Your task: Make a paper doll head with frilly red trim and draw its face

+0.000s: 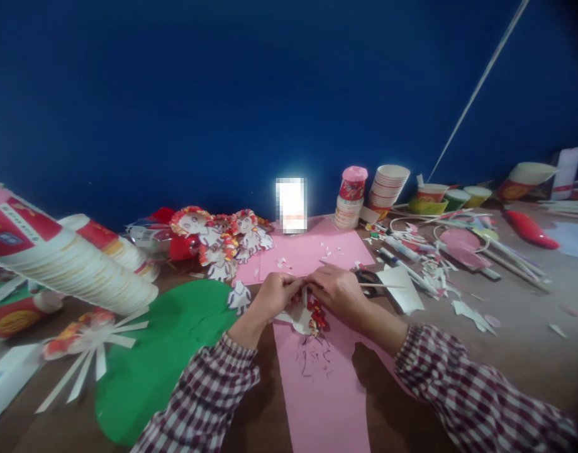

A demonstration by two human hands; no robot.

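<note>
My left hand [275,297] and my right hand [339,292] meet over a pink paper sheet [324,402] with dark pen marks. Both are closed, fingertips pinching a small paper cutout [299,319] between them. The cutout is whitish, with a red and gold patterned part [317,313] at its right side. My fingers hide its upper edge. Beside my right hand, a thin pale stick [385,286] crosses above dark scissor-like handles [368,282]; whether the hand touches the stick, I cannot tell. Left of my left hand lies a small white figure cutout [240,297].
A green sheet [161,358] and a long leaning stack of paper cups [90,270] fill the left. Paper dolls [222,236] lie at the back. Cup stacks [387,185], markers [406,258] and paper scraps are on the right, before a blue wall [270,94].
</note>
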